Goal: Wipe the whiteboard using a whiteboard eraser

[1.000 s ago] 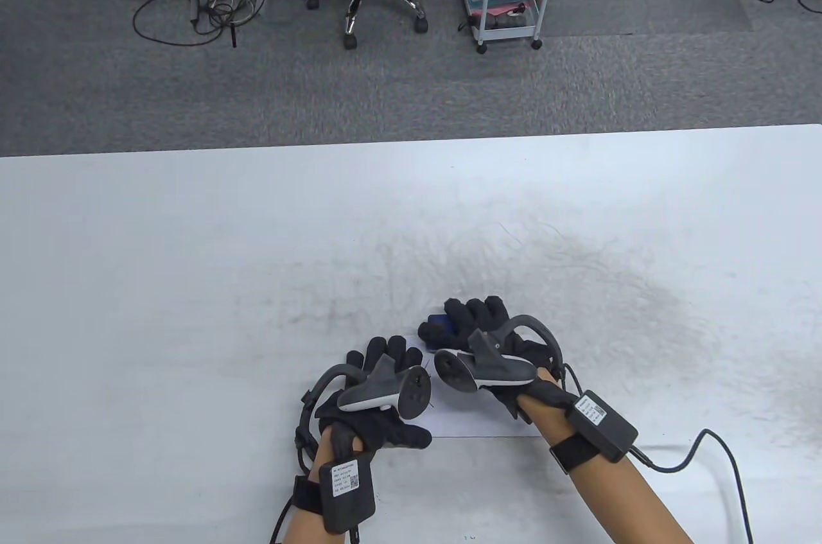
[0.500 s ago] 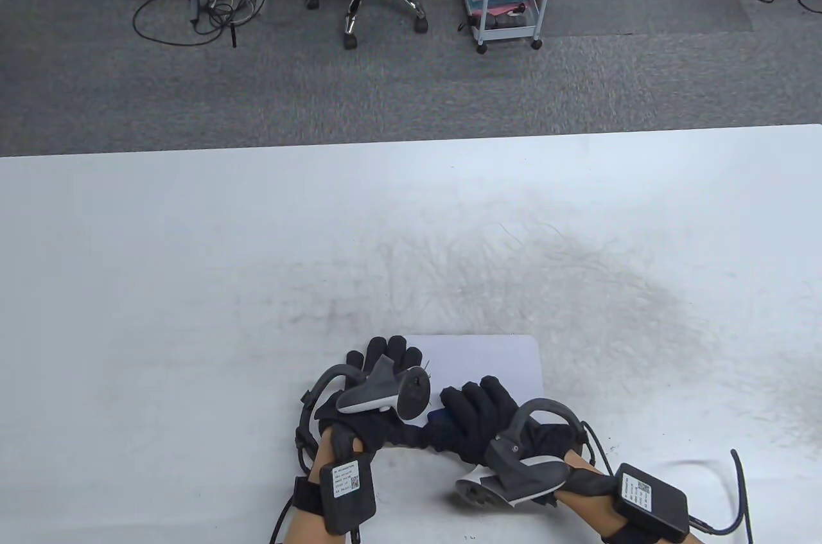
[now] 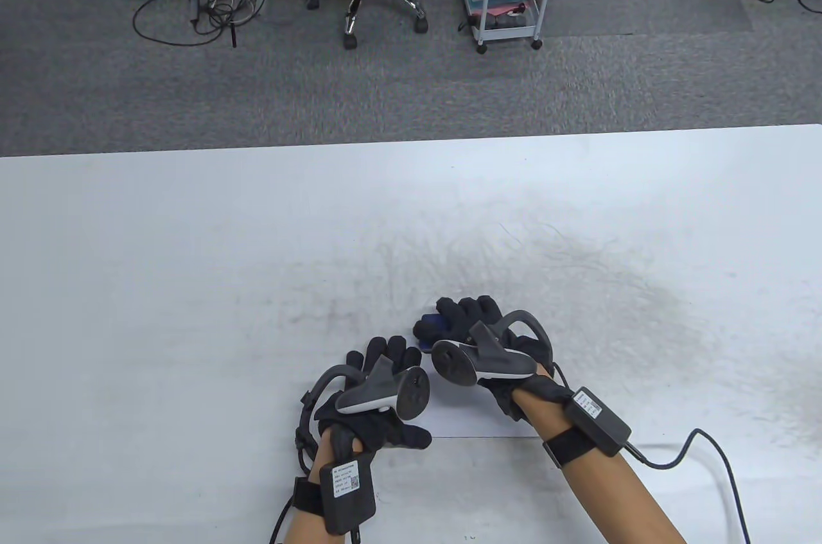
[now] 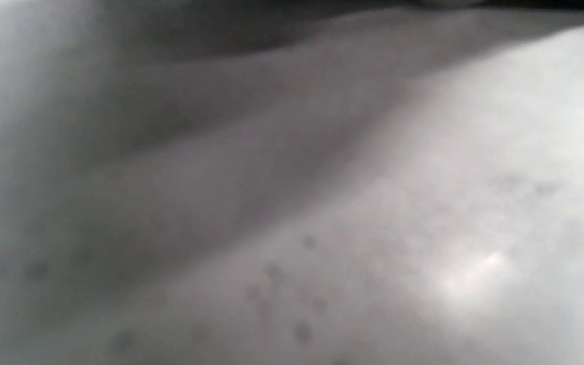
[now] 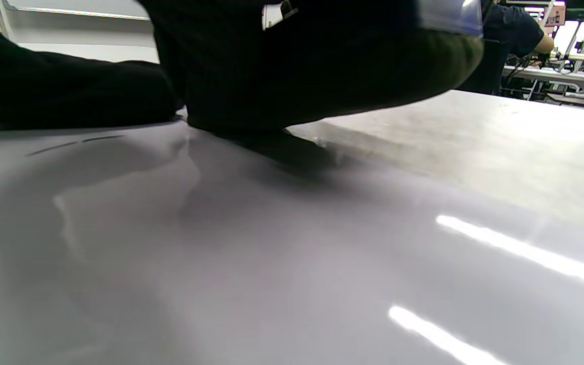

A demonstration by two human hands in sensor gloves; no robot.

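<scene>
Right hand [image 3: 478, 325] clamps down on the blue eraser [image 3: 429, 327], pressing it at the whiteboard [image 3: 475, 425]'s far edge, twelve o'clock, while left hand [image 3: 379, 390] lies flat at nine o'clock, apparently pinning the board against sliding.

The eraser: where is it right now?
In the table view, the blue eraser sits under the right hand, at the far edge of the whiteboard, just beyond and right of the left hand.
</scene>
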